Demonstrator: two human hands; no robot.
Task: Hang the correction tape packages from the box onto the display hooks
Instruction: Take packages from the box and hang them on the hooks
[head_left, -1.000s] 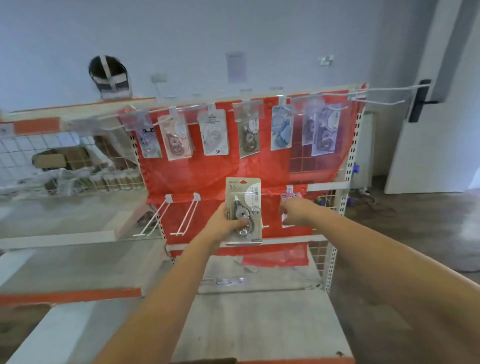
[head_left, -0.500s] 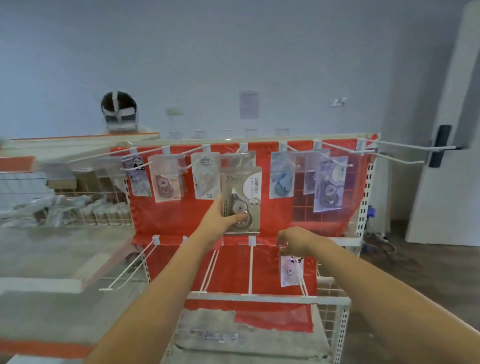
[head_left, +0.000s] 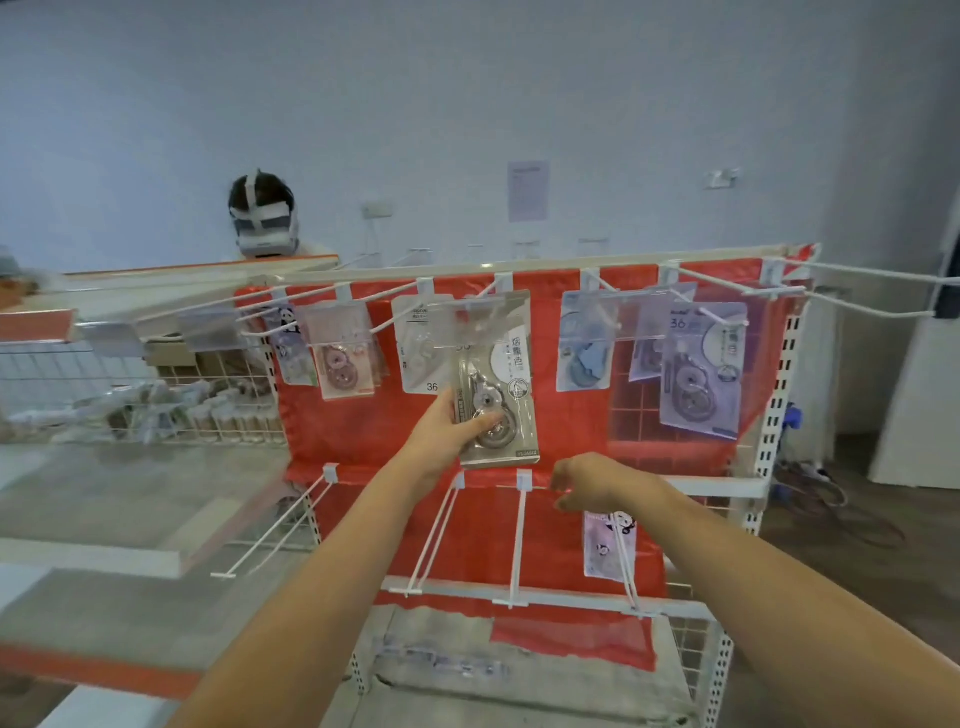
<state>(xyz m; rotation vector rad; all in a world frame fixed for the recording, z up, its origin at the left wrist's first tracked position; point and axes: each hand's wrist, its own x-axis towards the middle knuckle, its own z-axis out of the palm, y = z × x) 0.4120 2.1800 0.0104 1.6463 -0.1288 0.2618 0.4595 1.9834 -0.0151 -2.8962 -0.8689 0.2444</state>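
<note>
My left hand (head_left: 449, 431) grips a grey correction tape package (head_left: 496, 379) by its lower left edge and holds it upright against the upper row of white display hooks (head_left: 501, 291) on the red backed rack. Its top sits at hook height; whether the hole is on the hook I cannot tell. My right hand (head_left: 589, 480) hovers lower, fingers loosely curled, holding nothing, just above a panda package (head_left: 605, 545) on a lower hook. Several other packages (head_left: 698, 374) hang along the top row. The box is out of view.
Bare lower hooks (head_left: 519, 545) stick out toward me below my hands. A wire basket shelf (head_left: 156, 405) with wrapped goods stands to the left. A headset (head_left: 262, 223) rests on the far shelf top. A long top-row hook (head_left: 862, 288) juts out at the right.
My left hand lifted the grey package from the lower hook row up to the top row. My right hand stayed low near the panda package. The camera view tilted upward.
</note>
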